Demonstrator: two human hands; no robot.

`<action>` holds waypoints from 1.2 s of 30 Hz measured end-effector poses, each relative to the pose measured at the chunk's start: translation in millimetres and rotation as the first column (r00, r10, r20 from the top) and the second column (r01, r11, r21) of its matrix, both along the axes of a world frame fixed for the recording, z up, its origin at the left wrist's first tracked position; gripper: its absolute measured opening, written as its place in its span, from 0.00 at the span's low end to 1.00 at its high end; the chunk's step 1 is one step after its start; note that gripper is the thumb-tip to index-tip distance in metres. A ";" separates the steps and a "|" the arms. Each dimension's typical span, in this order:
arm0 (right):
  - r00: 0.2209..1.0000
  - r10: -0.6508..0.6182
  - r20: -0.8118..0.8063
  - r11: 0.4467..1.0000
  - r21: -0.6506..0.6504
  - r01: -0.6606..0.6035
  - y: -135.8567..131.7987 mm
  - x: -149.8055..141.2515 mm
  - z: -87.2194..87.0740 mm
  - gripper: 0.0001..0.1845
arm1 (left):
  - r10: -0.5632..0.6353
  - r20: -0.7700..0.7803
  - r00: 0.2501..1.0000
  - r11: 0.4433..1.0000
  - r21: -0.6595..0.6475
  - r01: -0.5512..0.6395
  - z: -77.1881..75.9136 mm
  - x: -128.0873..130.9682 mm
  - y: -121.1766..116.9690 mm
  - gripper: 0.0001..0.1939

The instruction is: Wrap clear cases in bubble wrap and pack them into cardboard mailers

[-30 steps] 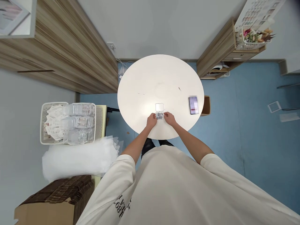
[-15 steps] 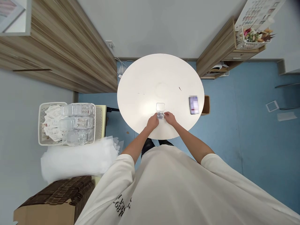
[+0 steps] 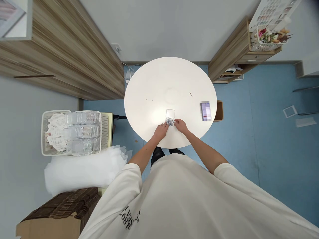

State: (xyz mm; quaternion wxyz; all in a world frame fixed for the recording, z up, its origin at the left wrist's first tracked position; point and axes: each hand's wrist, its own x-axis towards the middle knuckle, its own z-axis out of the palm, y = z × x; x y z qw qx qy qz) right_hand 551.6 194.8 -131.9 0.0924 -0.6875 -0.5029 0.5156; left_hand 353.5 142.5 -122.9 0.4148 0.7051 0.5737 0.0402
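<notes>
A small clear plastic case point(image 3: 170, 123) lies on the white oval table point(image 3: 149, 79), its lid point(image 3: 170, 113) standing back on the far side. Several small dark, shiny pieces sit in its base, too small to name. At the case's left edge, my left hand point(image 3: 160, 131) has its fingers stretched out, the tips touching the side. My right hand point(image 3: 181, 125) is closed, with thumb and fingers at the case's right edge; its fingertips are partly hidden.
A blurred purple packet or phone point(image 3: 205, 111) lies at the table's right. White baskets point(image 3: 101, 132) with clear boxes and paper cards stand left, above a white plastic roll point(image 3: 79, 172) and stacked cardboard point(image 3: 50, 225). A brown bin point(image 3: 219, 111) is beside the table.
My left hand has shifted slightly left and towards me, and its fingers now show more stretched out. My right hand and the open case have hardly moved.
</notes>
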 end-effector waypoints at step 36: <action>0.951 -0.069 -0.301 0.992 0.076 0.096 34.9 -13.8 13.5 0.40 | 0.599 0.416 0.684 0.798 -0.243 -0.551 1.7 -5.2 74.9 0.34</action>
